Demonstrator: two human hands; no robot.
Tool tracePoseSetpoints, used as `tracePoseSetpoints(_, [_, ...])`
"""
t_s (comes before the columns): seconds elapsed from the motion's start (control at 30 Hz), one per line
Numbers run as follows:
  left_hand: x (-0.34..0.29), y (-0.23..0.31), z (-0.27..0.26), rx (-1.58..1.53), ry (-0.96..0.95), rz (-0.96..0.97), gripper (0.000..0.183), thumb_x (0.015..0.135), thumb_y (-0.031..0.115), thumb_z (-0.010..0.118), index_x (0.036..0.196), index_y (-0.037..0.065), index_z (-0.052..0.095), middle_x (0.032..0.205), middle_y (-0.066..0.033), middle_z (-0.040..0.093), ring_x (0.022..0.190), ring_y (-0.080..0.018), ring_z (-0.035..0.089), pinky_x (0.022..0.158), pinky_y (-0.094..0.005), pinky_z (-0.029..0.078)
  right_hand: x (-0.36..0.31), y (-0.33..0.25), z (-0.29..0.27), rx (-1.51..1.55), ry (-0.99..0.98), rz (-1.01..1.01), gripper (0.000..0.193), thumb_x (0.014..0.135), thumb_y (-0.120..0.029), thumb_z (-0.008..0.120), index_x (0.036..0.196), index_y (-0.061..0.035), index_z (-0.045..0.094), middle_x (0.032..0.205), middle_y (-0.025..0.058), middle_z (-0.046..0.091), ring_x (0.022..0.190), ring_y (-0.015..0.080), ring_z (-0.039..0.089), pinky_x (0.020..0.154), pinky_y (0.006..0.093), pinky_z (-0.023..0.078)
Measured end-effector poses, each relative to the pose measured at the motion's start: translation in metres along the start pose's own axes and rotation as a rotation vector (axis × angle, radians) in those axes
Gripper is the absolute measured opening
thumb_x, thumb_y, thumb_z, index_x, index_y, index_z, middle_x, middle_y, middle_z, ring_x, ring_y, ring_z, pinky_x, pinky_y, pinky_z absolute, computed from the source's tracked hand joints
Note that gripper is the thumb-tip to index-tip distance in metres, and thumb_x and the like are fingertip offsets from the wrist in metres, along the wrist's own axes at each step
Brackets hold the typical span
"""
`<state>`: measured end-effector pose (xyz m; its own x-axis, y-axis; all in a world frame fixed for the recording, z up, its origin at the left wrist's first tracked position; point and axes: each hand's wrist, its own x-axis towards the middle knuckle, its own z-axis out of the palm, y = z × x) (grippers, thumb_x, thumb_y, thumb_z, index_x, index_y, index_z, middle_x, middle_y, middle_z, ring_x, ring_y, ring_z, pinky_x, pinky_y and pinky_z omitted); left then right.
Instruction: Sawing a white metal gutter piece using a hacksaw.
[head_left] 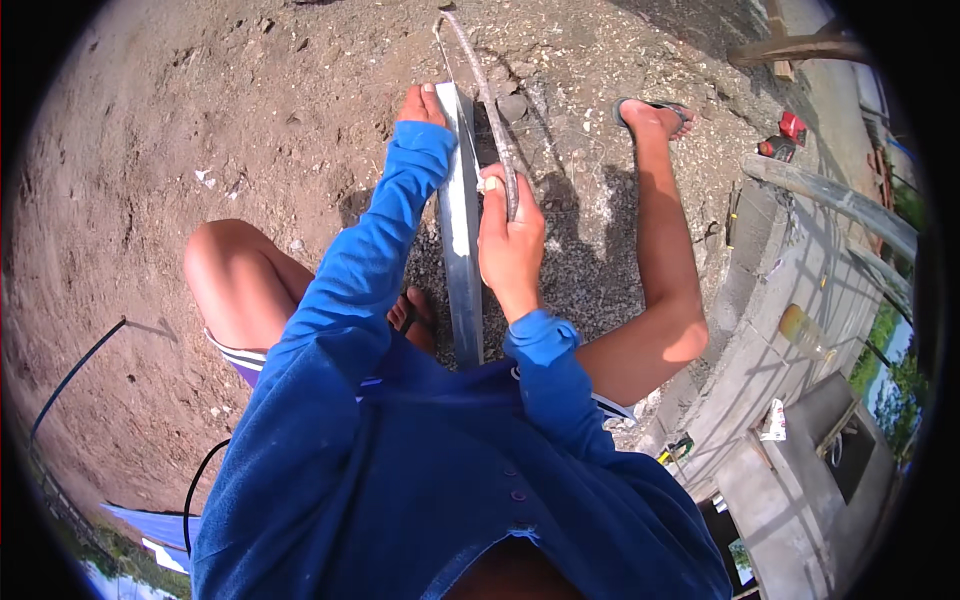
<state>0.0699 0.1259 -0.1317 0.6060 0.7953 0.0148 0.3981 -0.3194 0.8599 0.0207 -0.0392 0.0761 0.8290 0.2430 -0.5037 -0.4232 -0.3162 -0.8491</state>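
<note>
A long, pale metal channel (461, 270) stretches away from between my legs, grey along its sides with a bright strip in the middle. Near its far end my left hand (423, 106) is closed over the left edge, fingers partly hidden by the blue sleeve. My right hand (512, 245) is wrapped round the near end of a hacksaw (482, 80) with a bow-shaped frame of ribbed rod. Its thin blade slants beside the channel's far end; whether it touches the metal I cannot tell.
Rough, gravelly ground lies around my sandalled feet (660, 115). At the right are a low concrete edge (755, 235), a pole (840, 195), a red-and-black object (783, 140) and a clear bottle (803, 330). Wooden pieces (790, 50) stand far right; a dark curved rod (80, 370) rises at the left.
</note>
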Motion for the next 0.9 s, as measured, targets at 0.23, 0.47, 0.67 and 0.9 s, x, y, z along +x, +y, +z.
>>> tracePoseSetpoints(0.23, [-0.001,-0.006,-0.007,0.034,-0.019,-0.017,0.04,0.103,0.036,0.045,0.087,0.002,0.057,0.076,-0.0222,0.062,0.066,-0.0378,0.059,0.062,-0.0466,0.046,0.003,0.032,0.007,0.034,0.085,-0.227,0.019,0.102,-0.016,0.051,0.109,-0.0014,0.062,0.062,0.0028,0.052,0.055,0.0104,0.051,0.053,0.0285,0.042])
tracePoseSetpoints(0.47, [-0.005,0.021,-0.005,0.027,-0.019,-0.026,0.04,0.103,0.037,0.044,0.089,0.002,0.057,0.078,-0.0243,0.061,0.07,-0.0426,0.059,0.064,-0.0484,0.046,0.016,0.012,0.008,-0.084,0.149,-0.273,0.018,0.101,-0.015,0.051,0.109,-0.0034,0.062,0.072,0.013,0.061,0.062,0.0219,0.059,0.06,0.0353,0.046])
tracePoseSetpoints(0.67, [0.0,0.0,-0.009,0.032,-0.02,-0.029,0.039,0.104,0.036,0.043,0.09,0.002,0.056,0.078,-0.0239,0.06,0.069,-0.0399,0.058,0.065,-0.0464,0.046,0.034,0.02,0.019,-0.06,0.132,-0.356,0.02,0.101,-0.018,0.05,0.107,-0.004,0.062,0.074,0.0162,0.062,0.065,0.0274,0.06,0.065,0.0374,0.048])
tracePoseSetpoints(0.9, [0.0,0.014,-0.013,0.044,-0.019,-0.012,0.039,0.104,0.035,0.044,0.09,0.001,0.057,0.079,-0.0244,0.061,0.072,-0.0427,0.059,0.065,-0.0477,0.046,-0.026,0.014,-0.01,0.056,0.064,-0.088,0.018,0.104,-0.016,0.05,0.11,-0.0039,0.062,0.057,-0.0048,0.044,0.046,0.0017,0.039,0.044,0.023,0.031])
